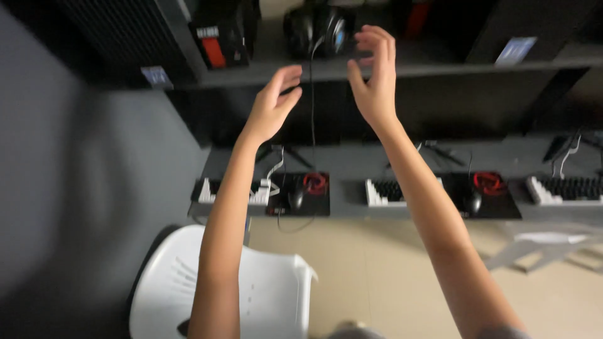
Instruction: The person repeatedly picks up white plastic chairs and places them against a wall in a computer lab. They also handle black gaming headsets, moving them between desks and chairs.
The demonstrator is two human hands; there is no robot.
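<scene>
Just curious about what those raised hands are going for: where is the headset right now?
In the head view the black headset sits on the upper shelf at top centre, just above both open hands, nearest the right hand, its cable hanging towards the desk.

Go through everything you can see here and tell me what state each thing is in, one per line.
Left hand: raised, open, empty.
Right hand: raised, fingers curled, empty, near the headset.
Headset: resting on the upper shelf, cable hanging down.
Left mouse: lying on its pad, untouched.
Right mouse: lying on its pad, untouched.
White chair: unoccupied, below the desk edge.
</scene>
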